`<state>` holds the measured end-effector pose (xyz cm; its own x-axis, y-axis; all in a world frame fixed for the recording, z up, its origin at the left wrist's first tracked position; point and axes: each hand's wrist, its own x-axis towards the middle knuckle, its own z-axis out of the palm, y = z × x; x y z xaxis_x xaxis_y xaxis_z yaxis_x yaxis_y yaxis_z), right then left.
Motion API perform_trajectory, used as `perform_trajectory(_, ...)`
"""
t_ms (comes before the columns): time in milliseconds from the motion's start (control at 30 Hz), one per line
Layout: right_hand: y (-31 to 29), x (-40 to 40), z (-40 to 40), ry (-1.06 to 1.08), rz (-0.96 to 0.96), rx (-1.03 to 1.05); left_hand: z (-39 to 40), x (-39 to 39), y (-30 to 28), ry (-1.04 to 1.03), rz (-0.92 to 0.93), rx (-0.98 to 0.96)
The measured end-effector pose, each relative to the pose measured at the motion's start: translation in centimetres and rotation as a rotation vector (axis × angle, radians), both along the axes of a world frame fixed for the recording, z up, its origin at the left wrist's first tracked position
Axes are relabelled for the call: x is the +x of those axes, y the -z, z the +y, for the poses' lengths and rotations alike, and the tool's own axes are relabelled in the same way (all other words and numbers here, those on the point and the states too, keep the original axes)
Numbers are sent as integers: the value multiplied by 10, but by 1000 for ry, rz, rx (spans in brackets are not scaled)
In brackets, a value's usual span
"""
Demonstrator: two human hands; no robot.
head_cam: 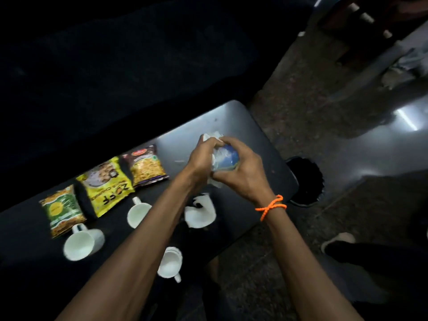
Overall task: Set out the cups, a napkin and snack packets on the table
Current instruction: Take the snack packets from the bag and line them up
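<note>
Above the dark table (243,126), both my hands grip a blue-and-white napkin pack (225,157). My left hand (202,159) pinches white tissue (213,135) sticking out of its top, while my right hand (240,172) wraps around the pack's body. Three snack packets lie in a row to the left: green (62,210), yellow (106,186) and brown (147,165). White cups stand below them: one (81,243) at the left, one (137,213) partly behind my left forearm, one (170,262) near the front edge. A fourth cup (200,213) has a white napkin in it.
A black round bin (305,181) stands on the floor just off the table's right edge. A person's shoe (338,240) and dark trouser leg are at the lower right. The far side beyond the table is very dark.
</note>
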<state>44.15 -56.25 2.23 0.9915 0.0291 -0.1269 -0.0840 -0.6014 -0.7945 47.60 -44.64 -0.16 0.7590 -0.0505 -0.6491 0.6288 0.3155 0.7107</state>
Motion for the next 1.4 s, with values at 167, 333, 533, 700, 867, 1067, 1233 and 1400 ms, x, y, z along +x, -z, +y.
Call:
perform_trajectory(167,40,-13,-106,448,-55,-128,-75,-2,0,346,-12,1)
perform_trajectory(333,87,-31,-204,807,-92,-293,-105,-6,-3,454,-155,200)
perform_trajectory(533,139,-15,-272,656,279,-379,-81,-8,13,363,-219,249)
perform_trajectory(700,150,-10,-268,644,265,-398,-22,-10,29,299,-241,334)
perform_trajectory(867,129,9,-184,495,48,-331,53,-4,54,136,-216,528)
perform_trajectory(1067,106,55,-6,60,-61,-135,162,-20,86,192,-239,1266)
perform_trajectory(1233,114,67,129,-355,219,-188,214,-28,112,502,-206,1424)
perform_trajectory(1400,140,63,176,-373,316,-277,221,-31,136,699,-234,1455)
